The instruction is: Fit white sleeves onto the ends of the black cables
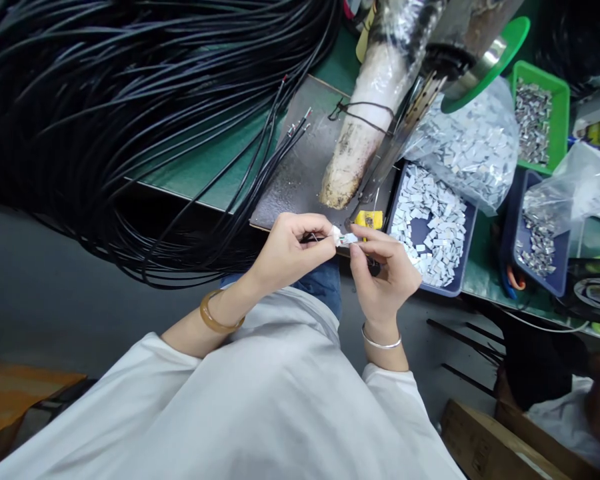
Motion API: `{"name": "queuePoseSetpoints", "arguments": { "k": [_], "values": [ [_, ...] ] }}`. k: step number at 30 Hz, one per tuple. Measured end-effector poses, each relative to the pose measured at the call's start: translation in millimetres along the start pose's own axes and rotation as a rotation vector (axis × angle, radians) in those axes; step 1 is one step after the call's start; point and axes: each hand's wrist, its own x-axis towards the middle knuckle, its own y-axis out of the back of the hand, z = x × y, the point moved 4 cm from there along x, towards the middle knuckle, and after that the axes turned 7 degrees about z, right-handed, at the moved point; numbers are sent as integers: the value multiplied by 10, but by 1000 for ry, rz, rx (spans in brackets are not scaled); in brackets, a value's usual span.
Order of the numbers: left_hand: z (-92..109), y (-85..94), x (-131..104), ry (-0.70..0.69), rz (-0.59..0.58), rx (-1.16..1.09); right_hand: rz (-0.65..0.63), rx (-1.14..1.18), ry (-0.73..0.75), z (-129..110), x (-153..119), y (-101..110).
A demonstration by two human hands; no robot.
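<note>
My left hand [300, 243] is closed in a pinch on a thin cable end; most of the cable is hidden by the fingers. Something white wraps the left fingertips. Between both hands is a small pale flat piece [349, 239], much like those in the tray to the right. My right hand [385, 267] pinches that piece by thumb and fingertips, against the cable end. Both hands are just past the bench's front edge, close together. Beyond the right fingertips lies a yellow tag-like piece [369, 220].
Black cables [130, 127] lie heaped at left, several stripped ends on a dark board [305, 157]. A plastic-wrapped machine part [360, 127] leans over it. A blue tray [453, 288] holds pale pieces; a bag [473, 143], green bin [560, 127] and second tray [560, 283] stand right. Another person [560, 400] sits lower right.
</note>
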Motion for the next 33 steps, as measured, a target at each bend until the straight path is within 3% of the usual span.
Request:
{"name": "queuePoseSetpoints", "arguments": {
  "k": [4,9,18,21,24,28,30,33],
  "values": [
    [19,-16,-13,-7,-25,-32,50,-60,68,-43,71,89],
    [36,-20,-44,-22,-59,-44,-109,-56,77,-58,77,46],
    [28,2,-106,-79,-78,37,-281,-117,45,-87,76,-18],
    [21,8,-100,-43,-28,31,-187,-106,-69,-43,30,59],
    [-8,16,-83,4,11,25,21,-70,-175,-10,-24,181],
    [-21,20,-49,3,29,21,315,85,-42,-69,-51,274],
    [-10,17,-34,2,30,15,315,148,-41,-57,-50,238],
    [7,14,-16,14,30,14,198,106,-81,-7,-51,140]
  ]
}}
